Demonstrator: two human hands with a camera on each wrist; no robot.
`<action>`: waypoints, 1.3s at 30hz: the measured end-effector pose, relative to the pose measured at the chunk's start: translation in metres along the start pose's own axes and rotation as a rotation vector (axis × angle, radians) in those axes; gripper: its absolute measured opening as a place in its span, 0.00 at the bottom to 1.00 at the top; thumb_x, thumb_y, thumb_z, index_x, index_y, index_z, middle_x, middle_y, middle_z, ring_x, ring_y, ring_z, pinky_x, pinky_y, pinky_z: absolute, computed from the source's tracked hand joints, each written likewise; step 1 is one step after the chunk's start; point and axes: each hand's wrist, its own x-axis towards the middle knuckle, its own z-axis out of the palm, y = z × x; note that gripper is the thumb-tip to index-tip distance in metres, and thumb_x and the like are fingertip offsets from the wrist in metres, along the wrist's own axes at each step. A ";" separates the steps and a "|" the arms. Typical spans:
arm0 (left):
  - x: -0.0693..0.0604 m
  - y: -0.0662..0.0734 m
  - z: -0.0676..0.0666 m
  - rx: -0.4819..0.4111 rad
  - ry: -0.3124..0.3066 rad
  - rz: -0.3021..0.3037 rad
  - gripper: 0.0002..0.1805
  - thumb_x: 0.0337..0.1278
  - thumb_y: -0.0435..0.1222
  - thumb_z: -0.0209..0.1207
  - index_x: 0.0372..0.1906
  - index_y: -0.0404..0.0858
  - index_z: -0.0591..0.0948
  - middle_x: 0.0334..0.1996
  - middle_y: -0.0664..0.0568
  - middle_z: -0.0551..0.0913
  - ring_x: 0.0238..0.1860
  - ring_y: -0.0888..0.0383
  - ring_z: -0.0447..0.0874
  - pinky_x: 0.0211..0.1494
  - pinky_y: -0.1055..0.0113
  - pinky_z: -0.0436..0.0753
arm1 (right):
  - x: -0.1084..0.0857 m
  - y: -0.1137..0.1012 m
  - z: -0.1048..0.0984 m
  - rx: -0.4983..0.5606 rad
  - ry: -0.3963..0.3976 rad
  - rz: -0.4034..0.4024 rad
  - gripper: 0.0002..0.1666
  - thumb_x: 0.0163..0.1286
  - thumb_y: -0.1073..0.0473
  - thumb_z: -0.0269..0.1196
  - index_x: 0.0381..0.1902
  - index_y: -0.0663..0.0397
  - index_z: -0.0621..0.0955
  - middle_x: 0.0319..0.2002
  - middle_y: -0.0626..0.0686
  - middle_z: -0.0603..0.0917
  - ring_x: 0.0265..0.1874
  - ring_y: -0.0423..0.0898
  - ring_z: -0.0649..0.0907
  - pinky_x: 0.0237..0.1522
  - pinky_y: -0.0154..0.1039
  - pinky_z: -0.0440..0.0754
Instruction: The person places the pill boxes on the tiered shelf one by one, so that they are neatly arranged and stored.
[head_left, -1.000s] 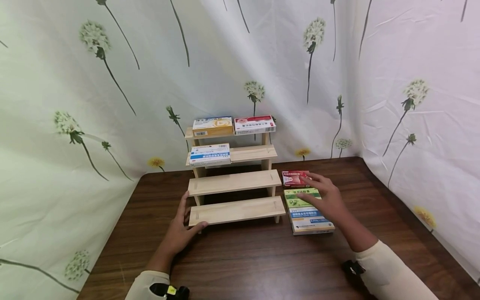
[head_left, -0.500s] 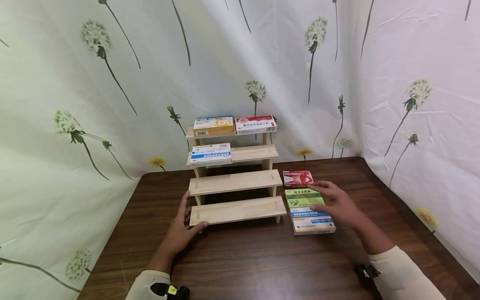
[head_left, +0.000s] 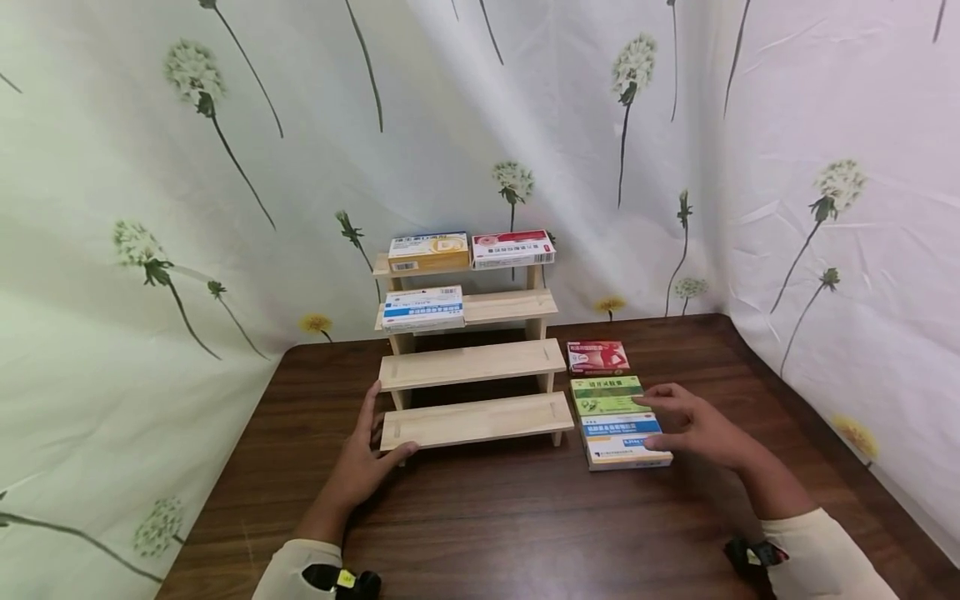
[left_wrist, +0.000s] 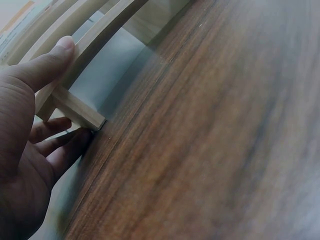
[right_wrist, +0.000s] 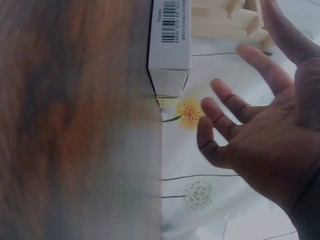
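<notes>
Blue and white box (head_left: 611,446) lies flat on the bench (head_left: 487,533), to the right of a wooden rack (head_left: 472,362). Just behind it, toward the back edge, lies a green box (head_left: 603,393), and after this one a red box (head_left: 597,357), nearest to that edge. The right hand (head_left: 693,429) is over the right ends of the first two; its fingers are rather wide, bent a little, and hold nothing. The left hand (head_left: 363,467) grips the rack at its front left corner, thumb on the lowest step and the other fingers at the side. The rack stands toward the back edge, well apart from the bench's left and right edges. On its top step lie a yellow box (head_left: 427,254) and, just beside, a red and white box (head_left: 513,250). One step lower, at the left end, lies a white box with a blue stripe (head_left: 423,308). Behind the bench hangs a flowered cloth (head_left: 450,125).
</notes>
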 end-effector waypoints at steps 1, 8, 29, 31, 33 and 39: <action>0.000 0.000 0.000 0.000 0.000 -0.001 0.66 0.68 0.42 0.76 0.90 0.68 0.37 0.80 0.27 0.69 0.72 0.30 0.80 0.62 0.40 0.88 | 0.000 0.001 0.000 -0.001 -0.006 0.011 0.39 0.67 0.49 0.81 0.74 0.50 0.83 0.70 0.64 0.75 0.68 0.68 0.74 0.63 0.72 0.78; 0.001 0.000 0.001 0.006 0.002 -0.001 0.65 0.69 0.41 0.75 0.90 0.69 0.37 0.80 0.26 0.69 0.73 0.29 0.79 0.62 0.43 0.88 | -0.001 0.010 0.000 -0.003 -0.036 0.053 0.41 0.63 0.49 0.83 0.72 0.50 0.84 0.68 0.63 0.74 0.69 0.68 0.72 0.66 0.75 0.72; 0.002 0.000 0.001 -0.017 -0.003 0.004 0.66 0.69 0.40 0.75 0.90 0.69 0.37 0.79 0.27 0.69 0.71 0.31 0.81 0.59 0.51 0.89 | 0.000 0.028 0.000 0.026 -0.093 0.000 0.38 0.61 0.54 0.84 0.69 0.51 0.86 0.68 0.63 0.72 0.67 0.66 0.72 0.63 0.59 0.74; 0.002 0.000 0.001 -0.016 -0.004 0.001 0.65 0.69 0.40 0.75 0.90 0.70 0.37 0.79 0.27 0.69 0.71 0.31 0.81 0.58 0.52 0.89 | -0.001 0.029 0.000 0.027 -0.097 -0.007 0.37 0.61 0.54 0.84 0.69 0.50 0.87 0.68 0.63 0.72 0.67 0.65 0.72 0.63 0.56 0.74; 0.002 0.000 0.000 -0.018 -0.006 -0.001 0.66 0.69 0.40 0.75 0.90 0.70 0.37 0.79 0.27 0.69 0.71 0.31 0.81 0.57 0.52 0.89 | -0.001 0.030 0.000 0.030 -0.106 -0.008 0.36 0.61 0.54 0.84 0.68 0.50 0.87 0.68 0.63 0.72 0.67 0.65 0.72 0.63 0.55 0.74; 0.002 -0.001 0.000 -0.009 -0.004 -0.001 0.66 0.69 0.40 0.75 0.90 0.68 0.37 0.79 0.27 0.69 0.71 0.31 0.81 0.58 0.50 0.89 | 0.000 0.032 0.001 0.028 -0.120 0.001 0.35 0.61 0.54 0.84 0.66 0.48 0.88 0.68 0.63 0.72 0.66 0.64 0.73 0.62 0.53 0.74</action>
